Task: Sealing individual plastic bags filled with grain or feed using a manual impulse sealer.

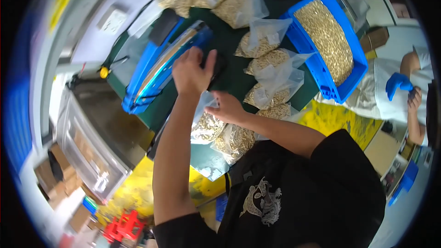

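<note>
My left hand (190,71) is closed over the black handle (217,66) at the end of a blue bag sealer (156,71) on the green table (229,41). Just below it, my right hand (226,108) pinches the top of a clear bag of pale grain (206,126), keeping it at the sealer's near end. Two more filled bags (236,140) lie against that bag at the table edge. The bag's mouth is hidden under my hands.
Several filled clear bags (271,59) lie across the table. A blue crate of loose grain (328,41) stands at the right. Another person's blue-gloved hand (397,85) is at the far right. A clear plastic bin (92,149) and a red stool (124,225) sit at lower left.
</note>
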Motion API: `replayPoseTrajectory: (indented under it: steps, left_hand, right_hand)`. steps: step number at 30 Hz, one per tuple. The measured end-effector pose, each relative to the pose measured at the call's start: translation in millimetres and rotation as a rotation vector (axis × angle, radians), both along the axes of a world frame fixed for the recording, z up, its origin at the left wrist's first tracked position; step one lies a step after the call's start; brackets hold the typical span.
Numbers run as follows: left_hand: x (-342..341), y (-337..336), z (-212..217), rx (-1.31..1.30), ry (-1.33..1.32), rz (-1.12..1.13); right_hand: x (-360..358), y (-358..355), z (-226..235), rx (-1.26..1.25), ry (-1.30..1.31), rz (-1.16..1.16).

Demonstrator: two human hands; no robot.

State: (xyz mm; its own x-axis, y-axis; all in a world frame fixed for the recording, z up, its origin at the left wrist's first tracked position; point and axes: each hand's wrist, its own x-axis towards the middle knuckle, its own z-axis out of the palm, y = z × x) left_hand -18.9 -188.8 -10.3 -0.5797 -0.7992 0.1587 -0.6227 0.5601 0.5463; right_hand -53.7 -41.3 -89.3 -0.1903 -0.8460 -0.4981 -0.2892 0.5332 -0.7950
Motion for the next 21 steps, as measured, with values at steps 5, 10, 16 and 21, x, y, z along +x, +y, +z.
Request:
replayPoseTrajectory:
  steps: [5, 10, 16, 21]
  left_hand:
    - [25, 10, 22, -0.264, 0.187, -0.203]
    - [122, 46, 166, -0.427, 0.508, 0.102]
    - [366, 107, 182, -0.636, 1.131, 0.869]
    - [522, 135, 108, -0.231, 1.471, 1.353]
  right_hand:
    - [15, 25, 35, -0.433, 0.408, 0.049]
    - [27, 22, 64, -0.640, 0.586, 0.325]
    - [90, -7, 56, -0.811, 0.628, 0.695]
    - [132, -23, 53, -0.889, 0.657, 0.827]
